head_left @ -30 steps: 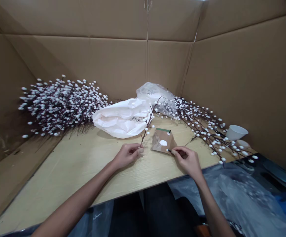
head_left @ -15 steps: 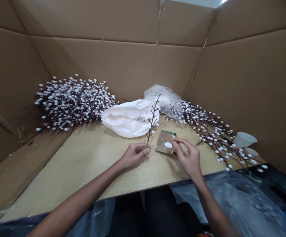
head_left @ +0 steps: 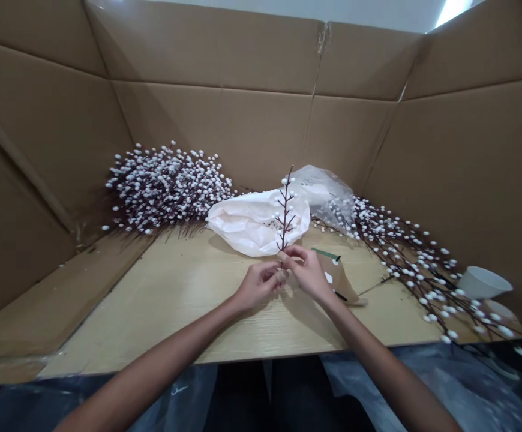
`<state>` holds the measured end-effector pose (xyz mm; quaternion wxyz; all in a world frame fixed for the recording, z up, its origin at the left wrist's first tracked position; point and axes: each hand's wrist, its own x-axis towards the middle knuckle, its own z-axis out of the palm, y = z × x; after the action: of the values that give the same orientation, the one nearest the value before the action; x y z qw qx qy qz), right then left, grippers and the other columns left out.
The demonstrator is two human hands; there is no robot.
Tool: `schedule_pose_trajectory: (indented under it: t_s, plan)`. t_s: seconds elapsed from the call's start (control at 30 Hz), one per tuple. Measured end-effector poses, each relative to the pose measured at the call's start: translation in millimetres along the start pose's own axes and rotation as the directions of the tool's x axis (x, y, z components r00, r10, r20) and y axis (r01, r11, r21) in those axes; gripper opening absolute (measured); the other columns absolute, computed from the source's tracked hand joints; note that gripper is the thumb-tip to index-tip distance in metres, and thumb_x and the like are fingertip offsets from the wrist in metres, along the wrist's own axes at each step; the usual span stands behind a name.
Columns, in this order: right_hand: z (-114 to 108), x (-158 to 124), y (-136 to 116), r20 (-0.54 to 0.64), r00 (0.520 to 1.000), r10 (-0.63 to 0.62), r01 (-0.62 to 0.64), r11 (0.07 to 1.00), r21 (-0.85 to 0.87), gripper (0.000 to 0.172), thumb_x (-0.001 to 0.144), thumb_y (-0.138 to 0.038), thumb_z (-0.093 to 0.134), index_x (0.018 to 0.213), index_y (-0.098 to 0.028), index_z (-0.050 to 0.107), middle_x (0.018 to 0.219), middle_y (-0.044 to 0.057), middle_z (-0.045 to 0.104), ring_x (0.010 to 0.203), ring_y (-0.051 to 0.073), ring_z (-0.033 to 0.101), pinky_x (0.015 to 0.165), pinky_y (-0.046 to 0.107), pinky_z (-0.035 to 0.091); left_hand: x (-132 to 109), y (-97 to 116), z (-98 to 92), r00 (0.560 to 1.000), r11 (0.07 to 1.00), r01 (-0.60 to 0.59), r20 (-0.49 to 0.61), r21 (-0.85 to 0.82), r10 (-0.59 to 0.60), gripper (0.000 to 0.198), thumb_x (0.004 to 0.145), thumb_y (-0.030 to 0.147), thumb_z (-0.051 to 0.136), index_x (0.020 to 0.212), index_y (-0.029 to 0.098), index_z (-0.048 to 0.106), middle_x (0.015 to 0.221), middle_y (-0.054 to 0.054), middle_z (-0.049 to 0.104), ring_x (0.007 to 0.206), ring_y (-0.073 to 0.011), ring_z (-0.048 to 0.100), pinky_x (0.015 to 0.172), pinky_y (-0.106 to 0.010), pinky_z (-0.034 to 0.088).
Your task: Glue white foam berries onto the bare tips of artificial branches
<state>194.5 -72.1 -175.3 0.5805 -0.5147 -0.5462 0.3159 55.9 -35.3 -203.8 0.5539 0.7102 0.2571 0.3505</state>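
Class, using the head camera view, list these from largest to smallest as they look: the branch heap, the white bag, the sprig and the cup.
Largest: branch heap
Next: white bag
Unranked: sprig and cup. The sprig looks longer but thin, the cup shorter but bulkier, so neither clearly looks larger.

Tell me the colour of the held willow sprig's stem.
The stem is dark reddish brown, best seen in the head view.

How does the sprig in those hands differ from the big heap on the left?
The sprig stands upright between the left hand and right hand; the heap lies against the cardboard. The sprig is sparse, the heap dense. Both carry round white buds on dark stems.
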Motion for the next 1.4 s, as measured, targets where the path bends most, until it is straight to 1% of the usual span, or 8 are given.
schedule_pose_trajectory:
  t_s: [0.07, 0.17, 0.27, 0.4, 0.53, 0.8, 1.17, 1.4]
  plan:
    - [-3.4, 9.0, -4.4, -0.016, 1.000, -0.019, 0.020, 0.999, 0.031, 0.022, 0.073, -0.038, 0.063, 0.070, -0.016, 0.059, 0.067, 0.001, 0.057, 0.063, 0.013, 0.055, 0.062, 0.024, 0.046, 0.6, -0.9, 0.2, 0.998, 0.998, 0.013, -0.055, -0.056, -0.016, 0.039, 0.077, 0.043, 0.067, 0.098, 0.011, 0.058, 0.077, -0.003, 0.061, 0.062, -0.0118, 0.056, 0.059, -0.025, 0.045]
    - [-12.3, 33.1, -19.9, -0.046, 0.997, -0.068, 0.072, 0.993, 0.098, 0.023, 0.071, -0.037, 0.066, 0.067, -0.016, 0.058, 0.066, 0.000, 0.057, 0.064, 0.013, 0.056, 0.064, 0.024, 0.046, 1.8, -2.7, -0.9, 0.989, 0.993, 0.012, -0.144, -0.118, -0.029, 0.037, 0.072, 0.038, 0.073, 0.092, 0.016, 0.050, 0.094, -0.004, 0.061, 0.072, -0.0130, 0.061, 0.064, -0.025, 0.047]
    - [-21.5, 63.3, -47.0, 0.004, 0.995, -0.099, 0.096, 0.979, 0.179, 0.022, 0.068, -0.037, 0.069, 0.069, -0.016, 0.060, 0.064, -0.001, 0.059, 0.062, 0.011, 0.056, 0.064, 0.025, 0.048, 2.8, -3.4, -4.0, 0.989, 0.980, 0.032, -0.138, -0.199, -0.060, 0.037, 0.070, 0.036, 0.075, 0.082, 0.017, 0.046, 0.088, -0.002, 0.060, 0.070, -0.0116, 0.059, 0.063, -0.024, 0.044]
    - [-28.7, 90.8, -86.4, 0.064, 0.976, -0.209, 0.186, 0.947, 0.262, 0.018, 0.068, -0.032, 0.071, 0.072, -0.017, 0.063, 0.063, -0.002, 0.059, 0.060, 0.010, 0.056, 0.062, 0.025, 0.051, 1.8, 1.1, -10.8, 0.985, 0.876, 0.173, 0.094, -0.450, -0.146, 0.034, 0.066, 0.029, 0.078, 0.075, 0.015, 0.048, 0.069, 0.000, 0.058, 0.061, -0.0089, 0.052, 0.058, -0.021, 0.036]
    - [-30.1, 95.6, -107.8, 0.093, 0.960, -0.264, 0.226, 0.928, 0.296, 0.011, 0.072, -0.028, 0.069, 0.074, -0.018, 0.065, 0.063, -0.002, 0.059, 0.060, 0.009, 0.056, 0.063, 0.025, 0.052, -0.5, 6.1, -17.8, 0.922, 0.656, 0.351, 0.367, -0.668, -0.121, 0.030, 0.061, 0.021, 0.075, 0.074, 0.015, 0.048, 0.065, -0.002, 0.056, 0.058, -0.0096, 0.049, 0.057, -0.023, 0.032]
    - [-27.2, 99.1, -102.3, 0.099, 0.956, -0.276, 0.232, 0.919, 0.319, 0.009, 0.076, -0.022, 0.068, 0.070, -0.016, 0.063, 0.066, -0.001, 0.059, 0.059, 0.008, 0.055, 0.061, 0.024, 0.052, -0.6, 6.0, -23.8, 0.804, 0.458, 0.541, 0.594, -0.706, -0.034, 0.032, 0.057, 0.022, 0.072, 0.066, 0.017, 0.042, 0.056, 0.000, 0.046, 0.053, -0.0106, 0.043, 0.048, -0.023, 0.021]
    - [-28.9, 104.1, -96.9, 0.028, 0.953, -0.303, 0.276, 0.901, 0.334, 0.013, 0.080, -0.014, 0.066, 0.067, -0.013, 0.064, 0.070, 0.000, 0.058, 0.060, 0.007, 0.058, 0.059, 0.024, 0.050, -2.4, 8.5, -22.2, 0.814, 0.473, 0.557, 0.563, -0.682, -0.147, 0.053, 0.047, 0.030, 0.076, 0.061, 0.018, 0.026, 0.049, 0.002, 0.038, 0.045, -0.0097, 0.036, 0.045, -0.023, 0.019]
    - [-31.6, 103.2, -101.9, 0.017, 0.950, -0.311, 0.285, 0.890, 0.356, 0.015, 0.082, -0.011, 0.063, 0.067, -0.012, 0.063, 0.067, -0.002, 0.056, 0.062, 0.006, 0.059, 0.059, 0.021, 0.048, -1.2, 5.9, -22.3, 0.822, 0.459, 0.530, 0.566, -0.713, -0.069, 0.046, 0.052, 0.030, 0.074, 0.060, 0.019, 0.031, 0.048, 0.002, 0.038, 0.043, -0.0094, 0.037, 0.042, -0.023, 0.018]
